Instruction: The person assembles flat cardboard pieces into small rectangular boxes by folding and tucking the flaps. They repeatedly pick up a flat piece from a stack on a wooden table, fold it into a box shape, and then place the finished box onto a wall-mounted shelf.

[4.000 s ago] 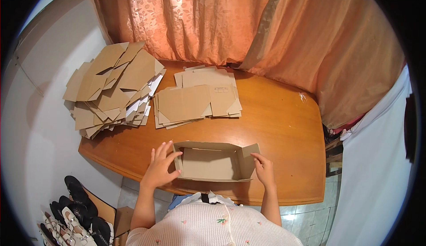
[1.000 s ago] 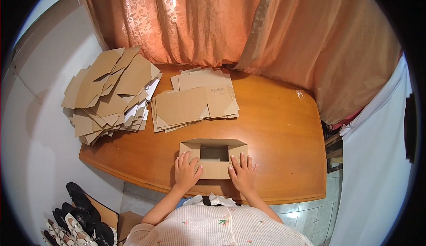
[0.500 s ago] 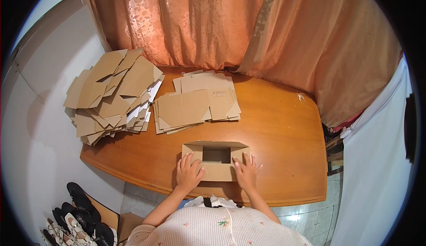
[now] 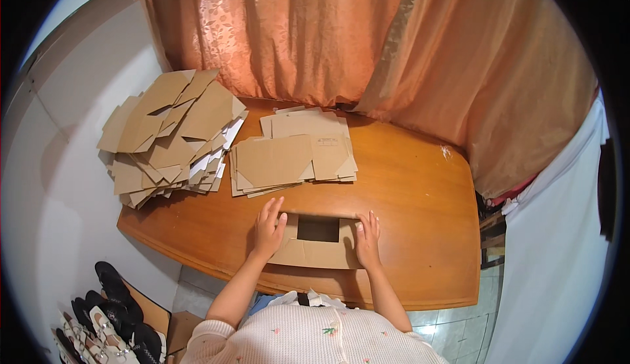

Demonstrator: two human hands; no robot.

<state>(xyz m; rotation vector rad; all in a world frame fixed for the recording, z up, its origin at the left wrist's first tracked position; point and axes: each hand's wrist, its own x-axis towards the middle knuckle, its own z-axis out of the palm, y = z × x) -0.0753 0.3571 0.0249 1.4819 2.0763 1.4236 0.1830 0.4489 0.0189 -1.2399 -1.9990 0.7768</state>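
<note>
A small brown cardboard box (image 4: 315, 254) sits near the front edge of the wooden table, with a dark rectangular opening in its top. My left hand (image 4: 268, 229) lies along the box's left end, fingers stretched forward past its far corner and thumb on the cardboard. On the right end, my right hand (image 4: 367, 238) has its thumb against the inner edge and its fingers along the outside. Between the two hands the box is held. The outer sides of the box under my palms are hidden.
A tall, uneven pile of flattened cardboard (image 4: 172, 124) rises at the table's far left by the wall. Beside it lies a lower stack of flat cardboard pieces (image 4: 275, 158). Orange curtains (image 4: 295, 36) hang behind the table (image 4: 420, 233). Shoes (image 4: 115, 318) stand at lower left.
Both hands have slid forward from the box's near side to its ends and far corners. The far flap, leaning outward before, now looks folded up or inward.
</note>
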